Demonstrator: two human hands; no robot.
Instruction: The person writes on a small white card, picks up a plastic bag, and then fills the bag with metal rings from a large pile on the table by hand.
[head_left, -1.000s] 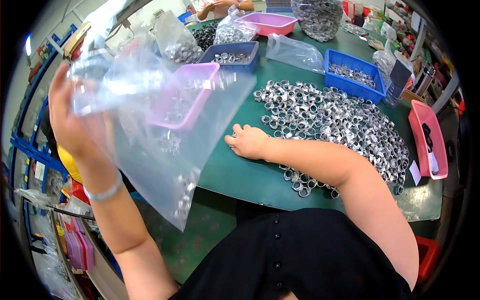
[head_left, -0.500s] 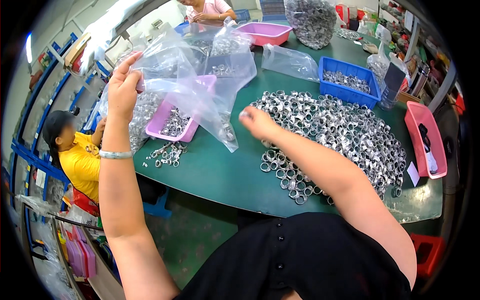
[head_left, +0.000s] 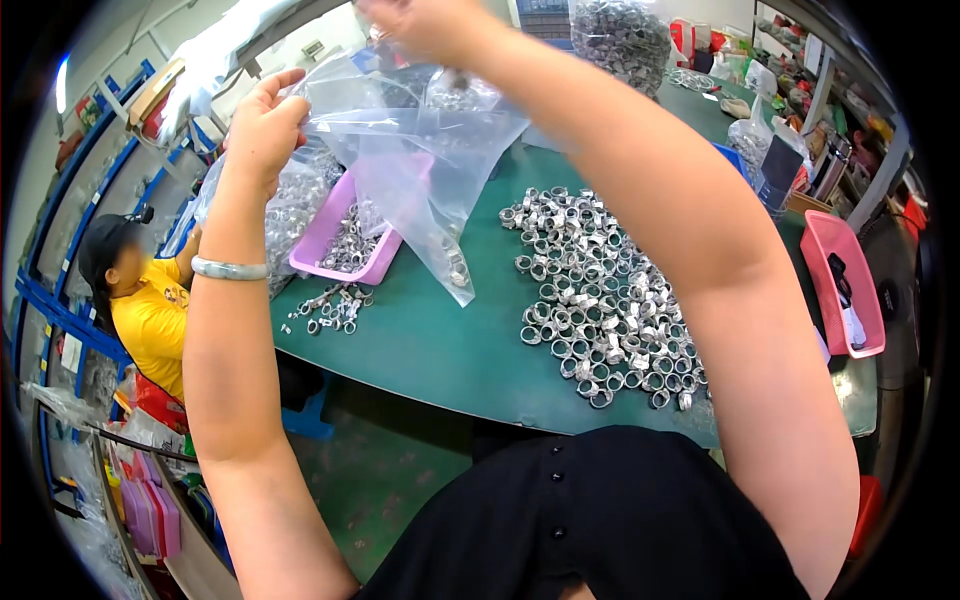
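My left hand (head_left: 265, 130) is raised at the upper left, thumb and fingers pinching the edge of a clear plastic bag (head_left: 420, 170). The bag spreads to the right, and its lower corner, with a few clamps inside, hangs over the table. At the top edge is my right hand (head_left: 425, 25), above the bag's far side; its fingers are blurred and partly cut off. A wide heap of silver hose clamps (head_left: 600, 320) lies under my right forearm, which hides much of it.
A purple tray (head_left: 375, 270) of clamps stands left of the bag's corner, several loose clamps (head_left: 330, 308) before it. At right are a pink basket (head_left: 865, 300) and a mostly hidden blue bin (head_left: 735, 160). A full bag (head_left: 620, 45) stands behind. A person in yellow (head_left: 150, 310) sits left.
My right hand has moved from the heap's left edge up and left to above the bag. My left hand has shifted slightly up, still holding the bag.
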